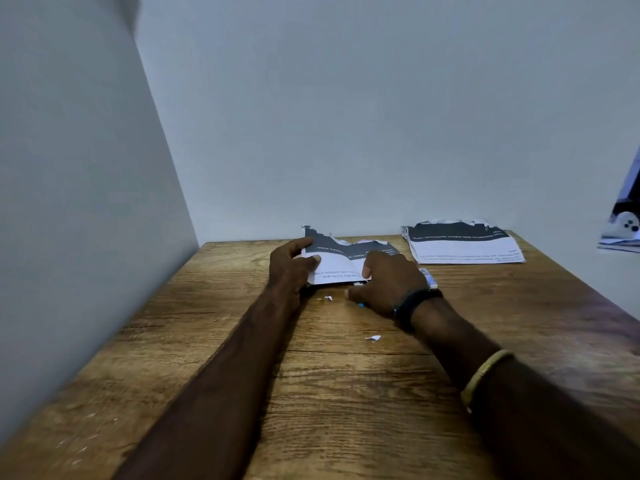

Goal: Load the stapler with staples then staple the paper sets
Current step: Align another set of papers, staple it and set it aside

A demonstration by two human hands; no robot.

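Observation:
A torn paper set (pixel 341 263) with a dark printed band lies at the far middle of the wooden table (pixel 346 393). My left hand (pixel 291 268) pinches its left edge between thumb and fingers. My right hand (pixel 388 285) is curled palm down over the set's near right corner, with the thumb on the sheet. A small blue tip (pixel 361 304) and a dark part at the paper's edge show under this hand. They look like the stapler, which is otherwise hidden. A second paper set (pixel 464 245) lies flat at the far right.
A small pale box (pixel 427 277) lies just right of my right hand. Two white paper scraps (pixel 373 338) (pixel 328 298) lie on the wood. Walls close the table at the back and left. A printed item (pixel 623 223) hangs at the right edge.

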